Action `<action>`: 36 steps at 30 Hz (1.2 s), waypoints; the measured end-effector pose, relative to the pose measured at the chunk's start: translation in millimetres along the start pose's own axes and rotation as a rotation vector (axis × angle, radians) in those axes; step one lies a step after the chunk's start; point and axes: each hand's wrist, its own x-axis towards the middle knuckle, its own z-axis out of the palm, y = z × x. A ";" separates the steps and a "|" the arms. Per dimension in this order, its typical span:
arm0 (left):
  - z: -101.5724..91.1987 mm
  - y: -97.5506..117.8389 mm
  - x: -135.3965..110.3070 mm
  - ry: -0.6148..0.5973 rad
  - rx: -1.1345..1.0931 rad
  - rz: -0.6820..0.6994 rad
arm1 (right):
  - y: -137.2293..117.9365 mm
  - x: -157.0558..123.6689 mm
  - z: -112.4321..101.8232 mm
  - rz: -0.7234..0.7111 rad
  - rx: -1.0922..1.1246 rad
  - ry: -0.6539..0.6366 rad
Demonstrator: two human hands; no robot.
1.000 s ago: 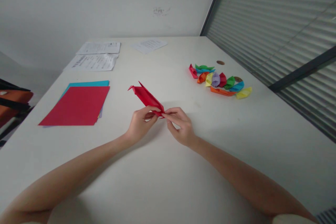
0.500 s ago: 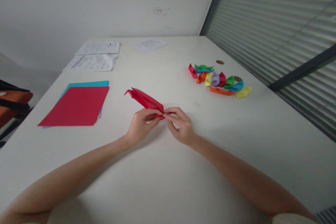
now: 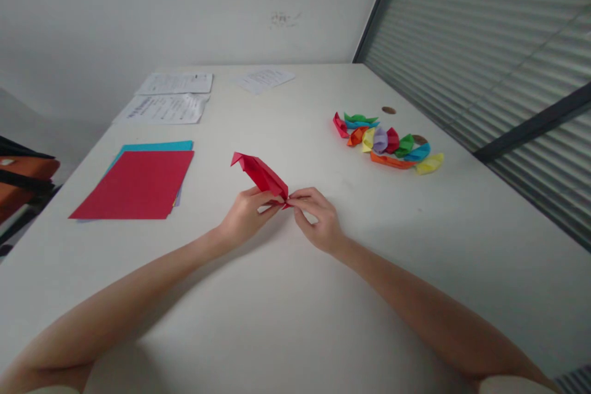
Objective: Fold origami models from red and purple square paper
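Note:
A folded piece of red paper [image 3: 264, 176] is held up in front of me over the white table, its long body slanting up to the left. My left hand [image 3: 247, 214] pinches its lower part from the left. On the right, my right hand [image 3: 319, 220] grips the paper's near right tip between thumb and fingers. The fingertips of both hands nearly meet there and hide part of the folds.
To the left lies a stack of coloured sheets with a red sheet [image 3: 138, 184] on top. Folded paper pieces [image 3: 381, 140] in several colours sit at the right. Printed papers [image 3: 166, 108] lie at the back left. Window blinds [image 3: 498, 43] border the right side.
The folded red paper has turned in my fingers, and its upper left end has swung to the right and looks wider. Both hands stay almost in place.

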 end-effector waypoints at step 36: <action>5.8 8.5 -5.6 -0.079 0.211 -0.028 | -3.0 -0.2 15.1 0.571 0.283 0.100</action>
